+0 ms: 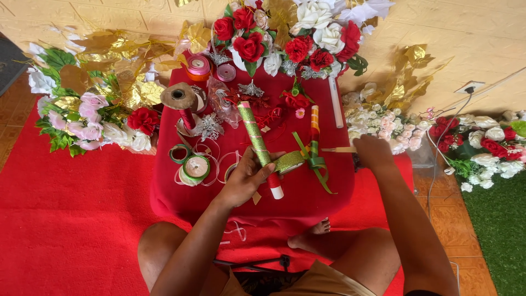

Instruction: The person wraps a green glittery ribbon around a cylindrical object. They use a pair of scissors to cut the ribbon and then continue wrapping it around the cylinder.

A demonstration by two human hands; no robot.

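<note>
My left hand (247, 176) is closed around a stick wrapped in glittery green ribbon (256, 140), gripping it near its lower end, where a red stretch and a white tip (277, 192) poke out below my fingers. The stick slants up and to the left over the red surface (323, 186), its top end near a silver ornament (251, 89). A loose band of the same green glitter ribbon (289, 161) curls off to the right of my thumb, just beside a knot of plain green ribbon (316, 163).

My right hand (372, 151) sits at the right edge of the surface, curled around something thin and pale (338, 149) that points left; I cannot tell exactly what it is, nor how firmly it is held.

Room is tight. To the left of my left hand lie a green tape roll (195, 167) and a ring of ribbon (178, 154), with a brown spool (178, 97) behind them. Ahead, an orange and green wrapped stick (315, 129) and a white rod (335, 101) lie lengthwise, and a bank of red and white roses (285, 38) lines the far edge. Pink and white flowers (90, 123) crowd the left side, cream and red ones (466, 137) the right. The near front of the surface, between my hands and my knees, is the freest strip, with the red carpet (71, 219) open to the left.
</note>
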